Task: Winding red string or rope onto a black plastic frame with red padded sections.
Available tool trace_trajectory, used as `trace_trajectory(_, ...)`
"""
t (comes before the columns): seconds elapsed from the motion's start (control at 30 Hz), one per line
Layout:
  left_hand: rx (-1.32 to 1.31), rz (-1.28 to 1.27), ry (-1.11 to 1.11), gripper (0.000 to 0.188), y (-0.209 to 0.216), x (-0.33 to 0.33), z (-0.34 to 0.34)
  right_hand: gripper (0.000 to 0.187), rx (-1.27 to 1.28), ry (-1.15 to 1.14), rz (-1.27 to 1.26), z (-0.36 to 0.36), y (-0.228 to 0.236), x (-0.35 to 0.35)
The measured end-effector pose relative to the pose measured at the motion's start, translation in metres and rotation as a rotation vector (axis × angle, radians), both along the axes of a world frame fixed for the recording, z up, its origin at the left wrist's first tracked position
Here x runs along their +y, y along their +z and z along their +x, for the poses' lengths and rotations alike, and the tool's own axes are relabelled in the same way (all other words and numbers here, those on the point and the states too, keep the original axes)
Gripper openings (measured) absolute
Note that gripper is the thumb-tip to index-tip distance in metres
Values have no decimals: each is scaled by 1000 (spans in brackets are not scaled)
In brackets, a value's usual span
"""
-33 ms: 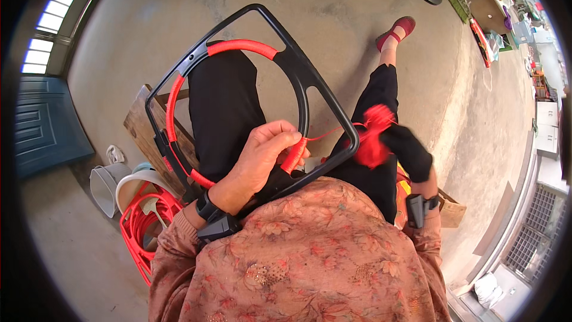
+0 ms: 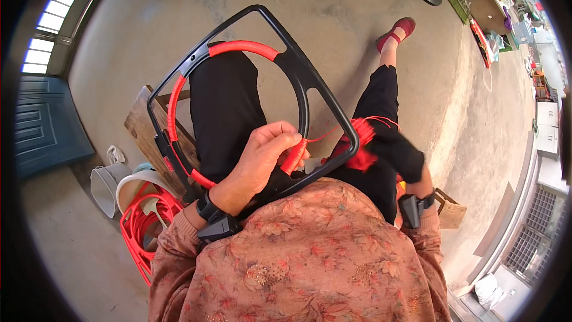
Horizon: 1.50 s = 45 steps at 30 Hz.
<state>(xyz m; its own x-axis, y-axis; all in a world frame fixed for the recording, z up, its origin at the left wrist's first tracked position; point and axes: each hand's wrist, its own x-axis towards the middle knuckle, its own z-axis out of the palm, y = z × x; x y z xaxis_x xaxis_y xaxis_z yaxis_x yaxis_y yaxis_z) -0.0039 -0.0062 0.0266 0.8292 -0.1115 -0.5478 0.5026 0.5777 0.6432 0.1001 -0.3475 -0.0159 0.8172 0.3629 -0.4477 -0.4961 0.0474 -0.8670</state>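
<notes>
Head view: black frame (image 2: 310, 77) w/ inner ring rests on lap, tilted up toward person, so ring faces worker. Red cord wrap (image 2: 241, 48) covers ring's top and left arc; rest bare black. Left hand (image 2: 262, 158) fingers curled tight round ring's lower edge, pinching wrap at its end, prob. to stop it loosening. Right hand (image 2: 405, 158) blurred, gloved black, beside frame's right corner, closed on red cord bundle (image 2: 360, 143); strand runs taut to wrap. Red wire basket (image 2: 140, 226) by wooden bench (image 2: 140, 125), lower left.
</notes>
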Motion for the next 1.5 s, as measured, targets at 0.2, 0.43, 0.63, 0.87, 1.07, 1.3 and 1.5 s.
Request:
trace_trajectory(0.2, -55, -48, 74, 10, -2, -6, -8, 34, -437, 372, -214, -24, -6, 75)
trace_trajectory(0.43, -180, 166, 25, 21, -10, -6, -5, 34, -435, 484, -145, -27, -2, 118)
trace_trajectory(0.63, -20, -12, 71, 26, -25, -6, -5, 34, -80, 398, 66, -26, -15, 132)
trace_trajectory(0.87, -19, -152, 80, 35, -10, -4, -1, 36, 201, 263, 227, -23, -24, 131)
trace_trajectory(1.07, 135, -291, 8, 38, -23, 5, -2, 37, 286, 36, 407, -11, -25, 141)
trace_trajectory(1.3, 36, -177, -137, 41, -18, 3, 1, 36, 161, -469, 506, 66, -56, 62)
trace_trajectory(1.5, 72, -270, -123, 44, -20, 4, 6, 21, -658, -216, -839, 47, -79, -113)
